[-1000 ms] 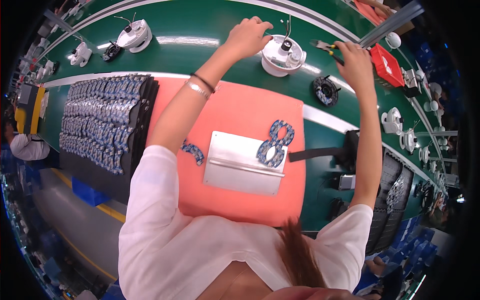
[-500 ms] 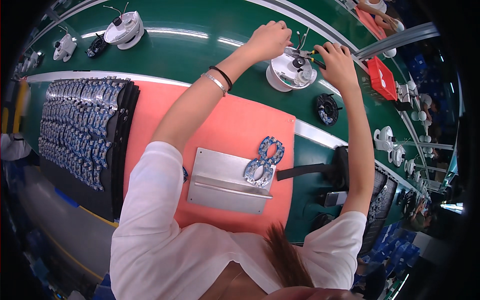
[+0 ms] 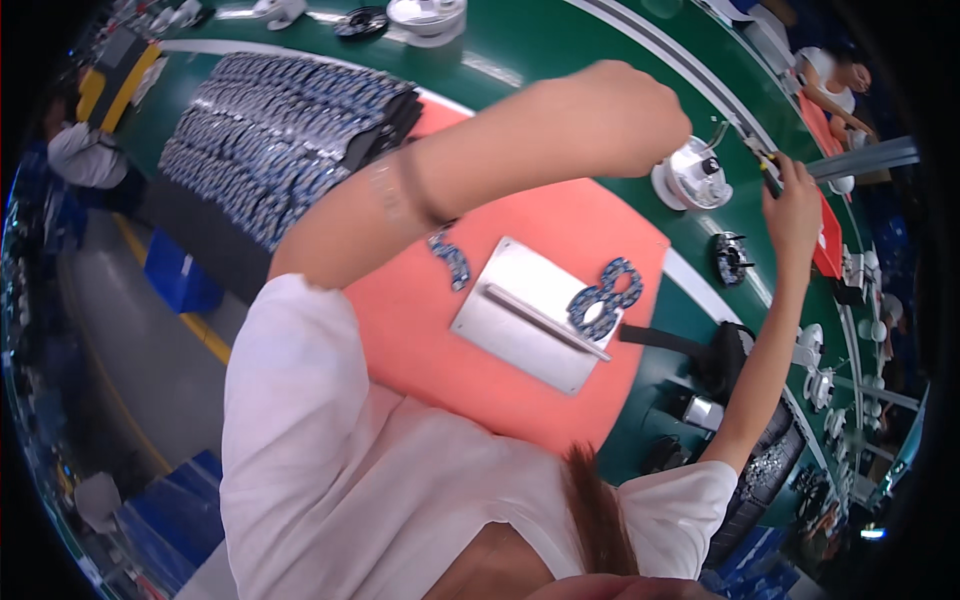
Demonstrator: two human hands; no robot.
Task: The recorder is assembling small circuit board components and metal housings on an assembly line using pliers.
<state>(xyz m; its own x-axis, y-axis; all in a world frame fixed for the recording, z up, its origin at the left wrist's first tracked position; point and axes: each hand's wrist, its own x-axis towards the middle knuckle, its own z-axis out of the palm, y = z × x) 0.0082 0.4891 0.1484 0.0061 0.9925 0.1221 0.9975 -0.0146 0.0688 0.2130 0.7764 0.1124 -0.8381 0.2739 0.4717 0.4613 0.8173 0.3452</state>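
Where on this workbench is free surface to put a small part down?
The orange mat is bare between the grey metal plate and the white round housing; also below the plate. The stacked blue circuit boards fill the left. The right green belt is crowded.

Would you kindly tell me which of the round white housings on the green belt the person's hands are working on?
The white housing at the right, just past the orange mat: the left hand is at it, unlike the far housing at the top.

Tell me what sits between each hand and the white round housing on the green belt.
Nothing visible does. The left hand is right beside the white round housing. The right hand is just off its far side, with a small tool.
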